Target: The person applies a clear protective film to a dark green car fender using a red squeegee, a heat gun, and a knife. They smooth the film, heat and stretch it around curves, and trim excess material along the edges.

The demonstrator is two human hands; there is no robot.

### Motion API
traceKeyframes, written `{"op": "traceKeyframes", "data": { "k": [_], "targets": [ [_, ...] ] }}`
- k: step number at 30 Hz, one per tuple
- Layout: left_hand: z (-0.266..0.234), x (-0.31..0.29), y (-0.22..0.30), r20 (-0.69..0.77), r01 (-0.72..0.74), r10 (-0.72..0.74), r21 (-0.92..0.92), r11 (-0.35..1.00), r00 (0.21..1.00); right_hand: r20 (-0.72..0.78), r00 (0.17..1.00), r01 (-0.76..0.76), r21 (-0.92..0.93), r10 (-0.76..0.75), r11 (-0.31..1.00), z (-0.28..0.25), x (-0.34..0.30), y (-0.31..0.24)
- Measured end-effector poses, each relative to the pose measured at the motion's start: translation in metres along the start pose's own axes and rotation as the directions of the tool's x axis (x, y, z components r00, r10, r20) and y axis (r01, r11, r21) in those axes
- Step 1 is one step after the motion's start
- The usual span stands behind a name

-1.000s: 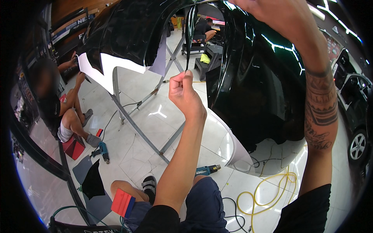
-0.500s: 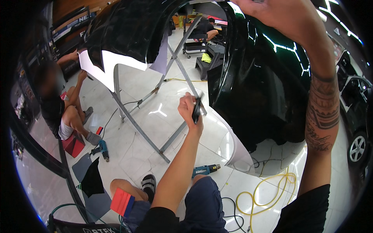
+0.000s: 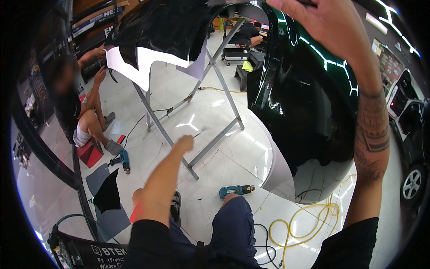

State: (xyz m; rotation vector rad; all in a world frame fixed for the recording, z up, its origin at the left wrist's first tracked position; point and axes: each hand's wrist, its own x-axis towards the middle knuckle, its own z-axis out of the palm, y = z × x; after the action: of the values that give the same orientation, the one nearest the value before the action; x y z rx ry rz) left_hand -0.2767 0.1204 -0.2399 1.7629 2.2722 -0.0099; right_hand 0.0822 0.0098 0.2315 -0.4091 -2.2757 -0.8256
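Note:
A glossy black car body panel, curved like a bumper, fills the upper middle and right. White film hangs along its lower edge. My right hand is raised at the top over the panel, thumb stretched out; its other fingers are cut off by the picture's edge, with a dark bit near them. My left hand is closed, below the panel's arch and apart from it, smeared by motion. A thin blurred tip pokes out beyond it; the rest of what it holds is hidden.
Grey metal stand legs cross beneath the panel. Heat guns lie on the tiles, one by my knee, another at left. A co-worker sits left, hands at the panel's white-edged end. A yellow cable coils at lower right.
My left hand has swung down and left, away from the panel; the slim black tool seen in it before no longer shows clearly. The view has shifted slightly. My right hand stays up at the panel.

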Motion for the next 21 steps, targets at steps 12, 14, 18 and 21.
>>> {"op": "traceKeyframes", "data": {
  "k": [12, 14, 18, 21],
  "targets": [
    [-0.122, -0.117, -0.159, -0.125, 0.547, -0.536, 0.087, 0.833, 0.835, -0.272, 0.96, -0.056, 0.063, 0.071, 0.996, 0.006, -0.104, -0.027],
    [-0.12, -0.129, -0.172, -0.324, 0.532, -0.487, 0.063, 0.844, 0.811, -0.222, 0.961, -0.125, 0.184, 0.165, 0.975, -0.01, -0.125, -0.043],
    [-0.134, -0.18, -0.213, -0.449, 0.561, -0.617, -0.27, 0.783, 0.646, -0.079, 0.93, -0.279, 0.482, 0.358, 0.831, -0.007, -0.173, -0.091],
    [-0.157, -0.195, -0.187, -0.649, 0.018, -0.204, -0.281, 0.96, 0.733, -0.068, 0.888, -0.324, 0.607, 0.454, 0.725, 0.0, -0.202, -0.132]
  ]
}}
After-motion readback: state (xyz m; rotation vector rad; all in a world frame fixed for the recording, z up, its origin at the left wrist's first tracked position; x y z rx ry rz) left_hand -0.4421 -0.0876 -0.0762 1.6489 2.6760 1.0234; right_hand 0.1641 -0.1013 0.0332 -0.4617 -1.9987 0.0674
